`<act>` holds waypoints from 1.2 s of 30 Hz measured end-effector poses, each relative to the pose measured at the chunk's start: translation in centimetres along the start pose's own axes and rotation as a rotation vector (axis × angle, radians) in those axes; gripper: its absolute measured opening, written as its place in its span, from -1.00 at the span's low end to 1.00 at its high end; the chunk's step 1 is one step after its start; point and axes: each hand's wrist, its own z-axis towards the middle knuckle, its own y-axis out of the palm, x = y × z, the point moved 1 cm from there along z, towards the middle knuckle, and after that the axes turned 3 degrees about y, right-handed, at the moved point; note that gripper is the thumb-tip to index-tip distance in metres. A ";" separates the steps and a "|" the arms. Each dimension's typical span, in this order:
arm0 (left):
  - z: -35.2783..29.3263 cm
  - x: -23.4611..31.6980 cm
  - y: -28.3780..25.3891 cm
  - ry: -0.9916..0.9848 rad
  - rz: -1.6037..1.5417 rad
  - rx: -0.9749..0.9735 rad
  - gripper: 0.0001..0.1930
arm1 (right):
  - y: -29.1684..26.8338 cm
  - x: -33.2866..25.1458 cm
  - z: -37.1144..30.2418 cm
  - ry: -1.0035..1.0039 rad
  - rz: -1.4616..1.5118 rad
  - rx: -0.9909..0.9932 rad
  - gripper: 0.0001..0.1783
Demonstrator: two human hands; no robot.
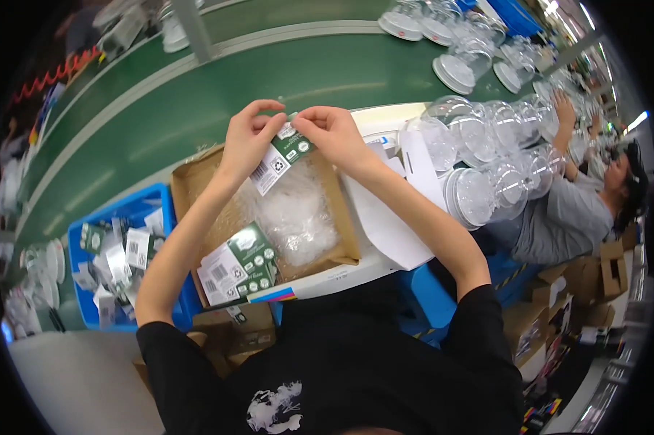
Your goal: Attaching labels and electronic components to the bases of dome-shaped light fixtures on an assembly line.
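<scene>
My left hand (249,138) and my right hand (333,134) together pinch a small green-and-white printed card (282,156) with a clear plastic bag (292,210) hanging under it, above an open brown cardboard box (184,183). Both hands grip the card's top edge, fingertips nearly touching. More green-and-white cards (236,267) lie stacked in the box's near corner.
A blue bin (149,197) with several similar cards sits to the left. A green conveyor belt (196,101) runs beyond the box. Stacks of clear plastic domed containers (486,156) stand to the right, where another person in grey (570,210) reaches toward them. Cardboard boxes (602,272) sit at lower right.
</scene>
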 end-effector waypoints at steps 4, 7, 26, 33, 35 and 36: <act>2.7 0.3 1.7 -0.001 -0.108 -0.231 -0.50 | -3.0 -0.1 0.3 -0.170 0.014 0.249 -0.82; 3.7 2.3 2.4 0.040 -0.170 -0.284 -0.42 | -4.7 -0.5 1.0 -0.211 0.043 0.357 -0.82; 1.9 -0.8 1.5 0.201 -0.089 -0.272 -0.76 | -2.2 0.2 -2.6 -0.589 -0.527 0.298 -0.89; 2.1 -0.5 1.7 -0.063 -0.158 -0.371 -0.67 | -2.0 0.7 -2.4 -0.374 -0.303 0.185 -0.90; 2.1 -0.4 1.7 -0.054 -0.087 -0.306 -0.65 | -2.2 0.7 -2.5 -0.322 -0.220 0.159 -0.91; 2.2 -0.1 1.3 -0.064 -0.059 -0.279 -0.66 | -2.2 0.8 -2.5 -0.317 -0.222 0.155 -0.91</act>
